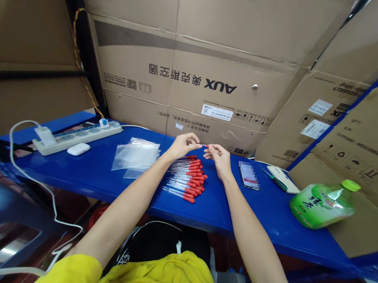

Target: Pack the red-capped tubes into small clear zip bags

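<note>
Red-tipped tube [207,146] up near desk's [217,210] far edge, fingertips closed on it: left hand [184,146] at clear end, right hand [220,158] at red. Similar tubes [197,181] piled toward front edge; clear bags [138,156] leftward; green bottle [322,205] near right end.

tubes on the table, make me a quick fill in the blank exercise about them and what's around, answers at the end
The bulb ends of the piled tubes are coloured ____.
The table under them is coloured ____.
The plastic bags lie to the ____ of the pile, as the person sees it.
The left hand and right hand hold one tube between them, its coloured end nearest the ____ hand.

Missing words: red; blue; left; right
</note>
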`<action>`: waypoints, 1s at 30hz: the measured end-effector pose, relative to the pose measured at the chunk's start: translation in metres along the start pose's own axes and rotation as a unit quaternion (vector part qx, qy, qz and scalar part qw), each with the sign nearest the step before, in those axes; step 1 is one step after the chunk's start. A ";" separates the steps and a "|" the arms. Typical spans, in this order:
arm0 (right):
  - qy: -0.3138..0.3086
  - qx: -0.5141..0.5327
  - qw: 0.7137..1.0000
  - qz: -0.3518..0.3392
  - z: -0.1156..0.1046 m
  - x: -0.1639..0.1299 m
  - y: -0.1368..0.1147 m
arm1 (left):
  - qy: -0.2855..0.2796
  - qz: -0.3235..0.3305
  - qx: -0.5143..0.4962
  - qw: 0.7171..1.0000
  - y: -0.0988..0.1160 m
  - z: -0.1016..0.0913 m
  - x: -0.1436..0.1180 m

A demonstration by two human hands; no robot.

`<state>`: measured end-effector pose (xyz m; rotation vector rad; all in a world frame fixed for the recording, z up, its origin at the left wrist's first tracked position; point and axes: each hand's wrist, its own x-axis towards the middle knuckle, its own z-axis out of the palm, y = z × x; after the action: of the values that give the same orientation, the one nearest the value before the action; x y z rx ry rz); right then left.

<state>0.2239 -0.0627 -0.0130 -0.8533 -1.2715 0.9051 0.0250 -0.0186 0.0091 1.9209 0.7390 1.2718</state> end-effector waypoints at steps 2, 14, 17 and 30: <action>0.000 -0.005 1.000 -0.001 0.001 0.000 0.000 | 0.022 -0.029 -0.046 0.998 0.006 0.000 -0.001; 0.002 -0.027 1.000 -0.011 0.009 -0.003 -0.002 | 0.038 -0.098 -0.203 0.974 0.013 0.006 0.001; 0.000 -0.027 1.000 -0.015 0.010 -0.004 -0.002 | 0.058 -0.114 -0.297 0.946 0.016 0.010 0.002; 0.000 -0.038 0.999 -0.020 0.013 -0.004 0.003 | 0.002 -0.199 -0.481 0.854 0.030 -0.001 0.000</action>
<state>0.2102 -0.0648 -0.0164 -0.8845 -1.3241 0.8299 0.0261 -0.0355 0.0335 0.8854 0.3403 1.0642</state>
